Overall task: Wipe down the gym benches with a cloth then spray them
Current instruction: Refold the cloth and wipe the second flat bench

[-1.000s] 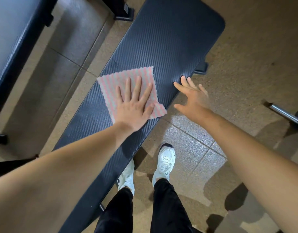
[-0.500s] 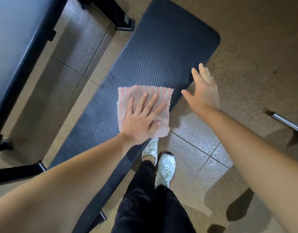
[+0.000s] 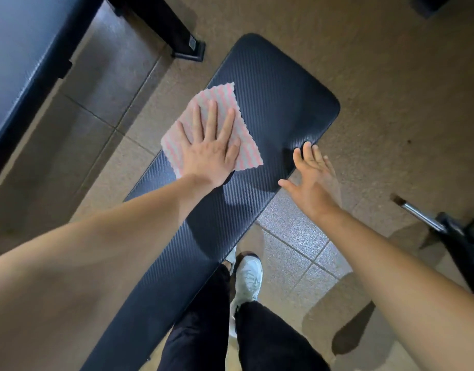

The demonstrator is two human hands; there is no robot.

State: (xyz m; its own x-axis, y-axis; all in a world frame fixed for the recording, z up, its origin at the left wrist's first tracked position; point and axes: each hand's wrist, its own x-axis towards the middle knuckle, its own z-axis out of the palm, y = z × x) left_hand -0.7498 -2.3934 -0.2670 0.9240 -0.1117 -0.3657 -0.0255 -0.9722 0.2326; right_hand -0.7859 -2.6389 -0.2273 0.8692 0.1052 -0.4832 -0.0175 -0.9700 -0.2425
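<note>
Here, left hand point(image 3: 209, 153) flat on cloth point(image 3: 222, 96), fingers spread, right hand point(image 3: 312, 183) fingers splayed by bench point(image 3: 278, 103).

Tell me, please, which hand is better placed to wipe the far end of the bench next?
Left hand: it presses the cloth flat on the bench; the right hand is empty.

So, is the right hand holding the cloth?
No, the left hand presses the cloth flat on the bench; the right hand holds nothing.
</note>
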